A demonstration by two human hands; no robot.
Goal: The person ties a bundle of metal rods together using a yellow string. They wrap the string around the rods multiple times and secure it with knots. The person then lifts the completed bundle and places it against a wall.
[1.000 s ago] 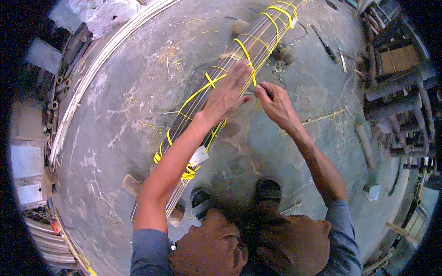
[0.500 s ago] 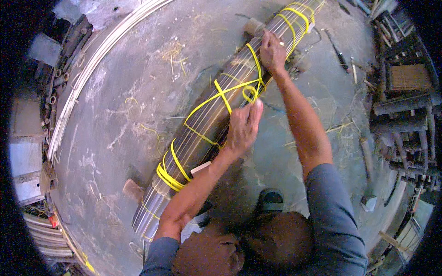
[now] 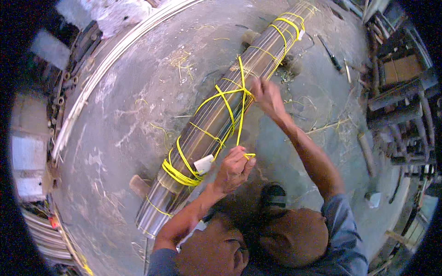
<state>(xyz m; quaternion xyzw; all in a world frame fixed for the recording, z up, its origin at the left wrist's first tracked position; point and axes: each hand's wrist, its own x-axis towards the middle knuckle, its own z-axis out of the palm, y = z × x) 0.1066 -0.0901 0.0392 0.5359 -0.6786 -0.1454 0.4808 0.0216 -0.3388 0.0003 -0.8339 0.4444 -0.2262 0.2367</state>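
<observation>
A long bundle of thin dark and pale strips (image 3: pixel 206 117) lies slantwise on the floor, from lower left to upper right. Yellow cord (image 3: pixel 239 123) winds round it in several places and crosses itself near the middle. My left hand (image 3: pixel 232 171) is closed on the cord's end, off the bundle's near side; a taut length runs from it up to the crossing. Curled and slightly blurred, my right hand (image 3: pixel 269 99) grips the cord beside that crossing. A white tag (image 3: pixel 203 163) sits by the lower windings.
Short round blocks (image 3: pixel 139 185) show under the bundle. Long pale strips (image 3: pixel 76 110) curve along the left. At right are dark wooden pieces (image 3: pixel 396 99) and a black-handled tool (image 3: pixel 335 60). Cord scraps (image 3: pixel 161 130) litter the concrete floor (image 3: pixel 115 152).
My left hand has drawn back toward me, pulling the cord straight and undoing its small loop. My right hand has come down along the bundle to the crossing.
</observation>
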